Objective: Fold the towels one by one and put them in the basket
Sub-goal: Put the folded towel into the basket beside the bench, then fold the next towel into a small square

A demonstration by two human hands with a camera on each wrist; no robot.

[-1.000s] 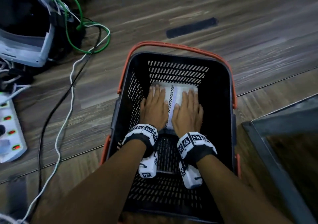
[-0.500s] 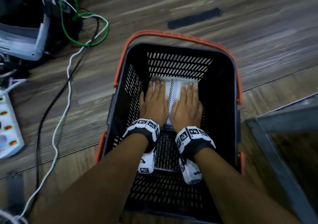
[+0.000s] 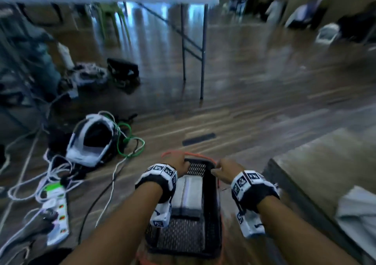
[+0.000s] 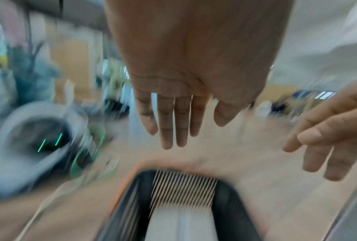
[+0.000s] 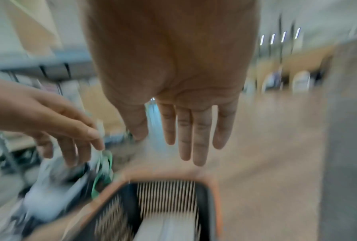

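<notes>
Two hands, both out of the basket [image 3: 213, 220], nothing held.

Head view: folded towel [image 3: 189, 193] lies flat on the basket floor toward the far end, at 12 o'clock of the near mesh. Left hand [image 3: 179, 162] is above the far rim at 11 o'clock, right hand [image 3: 224, 169] above it at 1 o'clock; finger pose is unclear here. A loose grey cloth [image 3: 358, 209], likely the next towel, sits at 3 o'clock on the worktop [image 3: 317, 163]. Cables [image 3: 130, 142] and a power strip [image 3: 57, 214] lie on the floor [image 3: 264, 102] at 9 o'clock.

Left wrist view: left hand's fingers [image 4: 173, 124] are straight, close together and empty, above the rim; towel shows white below at 6 o'clock. Heavy blur.

Right wrist view: right hand's fingers [image 5: 194, 133] are straight and relaxed, also empty; the basket is at 6 o'clock.

Judgement: this towel is placed, and the step in hand is going for the next one. To do it well: lift clear of the rim and orange handle [image 3: 183, 154] without snagging, take the cloth by two corners, spread it flat on the worktop before folding, then stack it square on the first.
</notes>
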